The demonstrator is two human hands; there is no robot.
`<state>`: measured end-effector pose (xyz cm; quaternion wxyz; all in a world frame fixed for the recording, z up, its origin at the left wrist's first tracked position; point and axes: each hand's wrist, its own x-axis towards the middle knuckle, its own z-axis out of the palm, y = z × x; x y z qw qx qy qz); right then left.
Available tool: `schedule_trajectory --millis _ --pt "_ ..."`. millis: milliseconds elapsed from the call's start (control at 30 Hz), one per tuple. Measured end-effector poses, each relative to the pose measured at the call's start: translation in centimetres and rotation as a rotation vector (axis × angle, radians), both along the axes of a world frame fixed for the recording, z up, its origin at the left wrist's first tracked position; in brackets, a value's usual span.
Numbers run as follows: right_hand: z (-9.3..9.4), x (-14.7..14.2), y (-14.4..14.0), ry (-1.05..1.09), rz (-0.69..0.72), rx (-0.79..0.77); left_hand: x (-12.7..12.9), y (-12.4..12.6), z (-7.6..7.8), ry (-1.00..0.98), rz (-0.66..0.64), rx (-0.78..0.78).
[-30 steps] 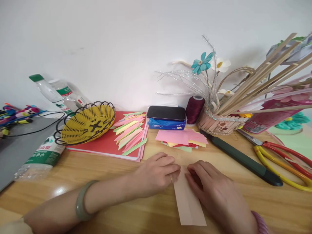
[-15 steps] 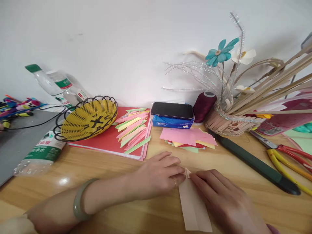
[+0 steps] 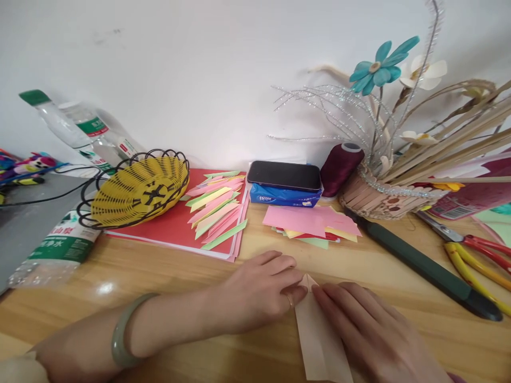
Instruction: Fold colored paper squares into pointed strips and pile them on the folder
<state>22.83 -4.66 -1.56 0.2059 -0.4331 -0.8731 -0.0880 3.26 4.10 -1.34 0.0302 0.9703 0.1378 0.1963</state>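
A pale pink paper strip [image 3: 320, 348] lies lengthwise on the wooden table, its far end folded to a small point. My left hand [image 3: 263, 290], with a ring and a green bangle on its wrist, pinches the left side of that folded tip. At the right side of the tip, my right hand [image 3: 365, 322] presses with thumb and fingertips close together, its palm covering part of the strip's right edge. Just beyond both hands sits a loose pile of coloured paper pieces [image 3: 295, 221].
Folded paper strips [image 3: 219, 210] lie on red paper [image 3: 163, 236] beside a yellow basket [image 3: 120, 199]. A phone [image 3: 284, 175] tops a blue tissue pack [image 3: 275, 196], near a maroon thread spool [image 3: 341, 169]. A green-handled tool [image 3: 423, 263] and scissors [image 3: 469, 247] lie right; bottles [image 3: 59, 242] left.
The far end of the strip now shows a more even point, with its right corner turned in. My hands stay on the tip, the right fingers slightly nearer. The view has shifted a little.
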Motion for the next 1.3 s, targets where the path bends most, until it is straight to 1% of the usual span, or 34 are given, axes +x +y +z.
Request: schedule_trajectory --millis 167,300,467,600,700,767,833,867,967,1067,1233,1300 --pt "0.4 -0.1 0.2 -0.1 0.071 0.118 0.1 -0.1 0.1 -0.047 0.029 -0.025" --pt "0.7 -0.3 0.4 -0.097 0.074 0.125 0.2 -0.1 0.4 -0.032 0.018 -0.052" --pt "0.7 -0.4 0.4 -0.128 0.072 0.132 0.3 -0.1 0.8 -0.01 0.042 -0.131" --pt "1.1 -0.6 0.6 -0.123 0.056 0.131 0.5 0.0 0.8 -0.067 0.014 -0.131" --pt "1.7 -0.5 0.8 -0.121 0.071 0.053 0.5 0.0 0.7 -0.088 0.032 -0.143" --pt "1.9 -0.2 1.0 -0.061 0.051 -0.079 0.5 0.0 0.7 -0.059 0.033 -0.126" --pt "1.9 0.0 1.2 0.038 -0.004 -0.212 0.4 0.1 0.7 -0.029 0.015 -0.062" --pt "1.9 0.1 1.3 0.076 -0.023 -0.253 0.4 0.1 0.6 -0.02 0.007 -0.024" --pt "1.8 0.1 1.6 0.101 -0.031 -0.27 0.4 0.2 0.6 0.011 -0.019 0.063" --pt "1.6 0.1 1.7 0.102 -0.048 -0.282 0.4 0.2 0.5 0.035 -0.055 0.1" --pt "1.1 0.1 1.7 0.225 -0.106 -0.335 0.3 0.3 0.6 0.031 -0.028 0.1" --pt "0.9 0.0 1.7 0.235 -0.11 -0.337 0.2 0.4 0.6 0.02 -0.04 0.083"
